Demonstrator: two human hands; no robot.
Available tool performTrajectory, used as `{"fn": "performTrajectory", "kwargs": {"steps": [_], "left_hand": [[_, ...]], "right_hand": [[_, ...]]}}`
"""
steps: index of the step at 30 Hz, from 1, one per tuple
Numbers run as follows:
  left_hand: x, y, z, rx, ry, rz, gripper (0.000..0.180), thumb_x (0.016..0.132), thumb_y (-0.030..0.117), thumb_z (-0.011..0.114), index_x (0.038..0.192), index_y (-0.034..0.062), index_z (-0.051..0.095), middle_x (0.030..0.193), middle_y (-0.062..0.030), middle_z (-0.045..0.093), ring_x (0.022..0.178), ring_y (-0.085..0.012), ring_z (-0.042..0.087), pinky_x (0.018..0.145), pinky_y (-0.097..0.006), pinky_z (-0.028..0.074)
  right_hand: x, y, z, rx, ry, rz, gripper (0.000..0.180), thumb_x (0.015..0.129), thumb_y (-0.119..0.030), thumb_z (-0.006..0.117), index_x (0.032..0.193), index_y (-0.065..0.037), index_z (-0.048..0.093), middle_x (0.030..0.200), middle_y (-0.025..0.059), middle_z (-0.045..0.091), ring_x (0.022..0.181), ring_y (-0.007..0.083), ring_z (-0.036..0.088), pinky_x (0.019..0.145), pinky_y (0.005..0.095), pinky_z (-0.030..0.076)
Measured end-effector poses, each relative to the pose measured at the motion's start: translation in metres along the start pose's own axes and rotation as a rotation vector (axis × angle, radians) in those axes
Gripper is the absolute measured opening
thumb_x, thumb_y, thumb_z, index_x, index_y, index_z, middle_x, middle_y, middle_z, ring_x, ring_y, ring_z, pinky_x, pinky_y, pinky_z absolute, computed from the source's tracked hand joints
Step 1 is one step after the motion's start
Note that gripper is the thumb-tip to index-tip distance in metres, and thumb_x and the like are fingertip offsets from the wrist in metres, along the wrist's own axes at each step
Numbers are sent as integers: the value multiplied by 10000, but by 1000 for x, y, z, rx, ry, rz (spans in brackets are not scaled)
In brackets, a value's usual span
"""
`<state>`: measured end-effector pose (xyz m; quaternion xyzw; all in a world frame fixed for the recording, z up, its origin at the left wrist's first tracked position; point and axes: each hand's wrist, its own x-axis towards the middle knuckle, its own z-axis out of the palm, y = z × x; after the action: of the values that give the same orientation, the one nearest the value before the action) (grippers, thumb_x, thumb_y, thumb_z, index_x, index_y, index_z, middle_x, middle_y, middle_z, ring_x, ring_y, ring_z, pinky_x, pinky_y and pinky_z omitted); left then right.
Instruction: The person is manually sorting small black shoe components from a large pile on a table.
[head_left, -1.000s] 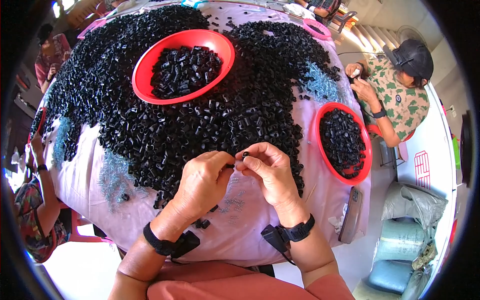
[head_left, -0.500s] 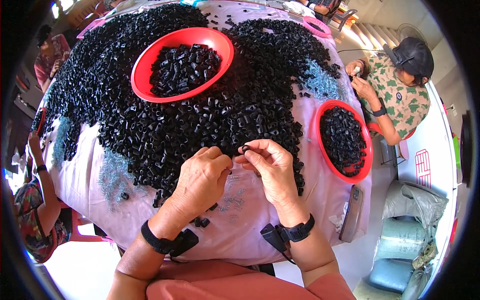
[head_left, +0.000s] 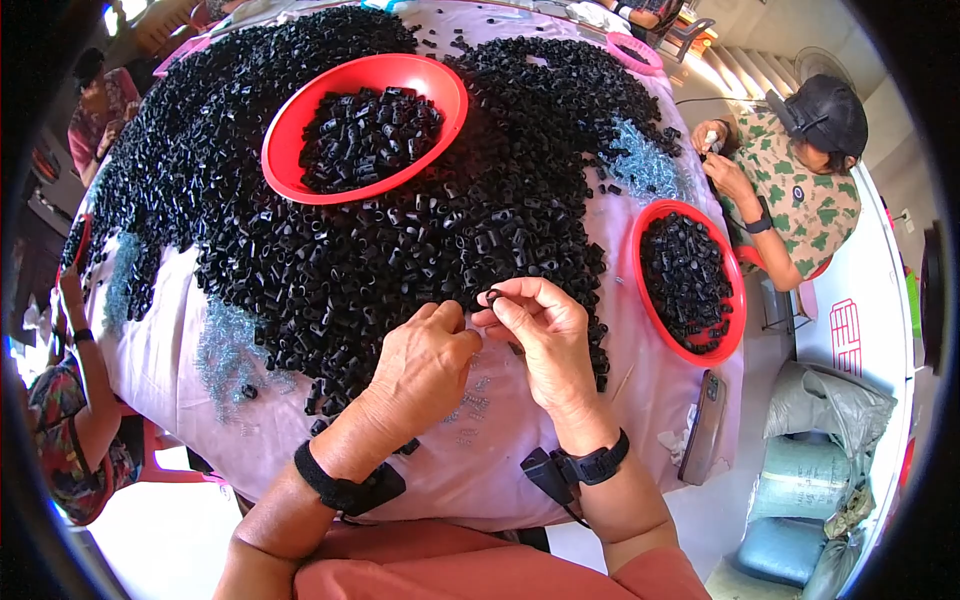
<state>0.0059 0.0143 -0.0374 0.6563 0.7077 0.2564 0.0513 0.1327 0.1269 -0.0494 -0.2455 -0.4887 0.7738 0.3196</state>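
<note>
Between the thumb and index finger of my right hand (head_left: 543,335) is a small black plastic piece (head_left: 492,297), ring-like at its visible end. My left hand (head_left: 428,360) is closed in a pinch close beside it, its fingertips turned away; whatever they hold is hidden. Both hands are over the near edge of a large heap of black plastic pieces (head_left: 400,250). Under and between my wrists, small clear springs or spring-like bits (head_left: 470,400) are scattered on the pale pink cloth (head_left: 480,475).
A red basin (head_left: 455,95) of black pieces sits on the heap; another red basin (head_left: 738,300) stands at the right. A phone (head_left: 703,428) lies near the right edge. A person in a camouflage shirt (head_left: 800,190) works at right; others sit left. Sacks (head_left: 800,478) stand on the floor.
My left hand has moved slightly to the right, nearer my right hand. The right hand keeps its pinch on the black piece, almost in place.
</note>
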Motion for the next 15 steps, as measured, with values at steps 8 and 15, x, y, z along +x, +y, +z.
{"fn": "performTrajectory", "kwargs": {"steps": [8, 15], "left_hand": [[4, 6, -14, -267, 169, -28, 92, 822, -39, 644, 904, 0, 659, 961, -139, 647, 833, -349, 673, 697, -399, 550], [7, 4, -26, -353, 248, -148, 96, 870, -47, 629, 961, -23, 652, 838, -160, 668, 742, -268, 709, 641, -346, 566]], "right_hand": [[0, 0, -1, -58, 32, -7, 130, 958, -56, 677, 1082, -15, 678, 1009, 98, 731, 865, 175, 729, 765, 276, 594], [-2, 2, 1, -40, -12, 10, 125, 953, -9, 669, 1074, 21, 676, 938, 84, 720, 845, 159, 727, 767, 274, 607]]}}
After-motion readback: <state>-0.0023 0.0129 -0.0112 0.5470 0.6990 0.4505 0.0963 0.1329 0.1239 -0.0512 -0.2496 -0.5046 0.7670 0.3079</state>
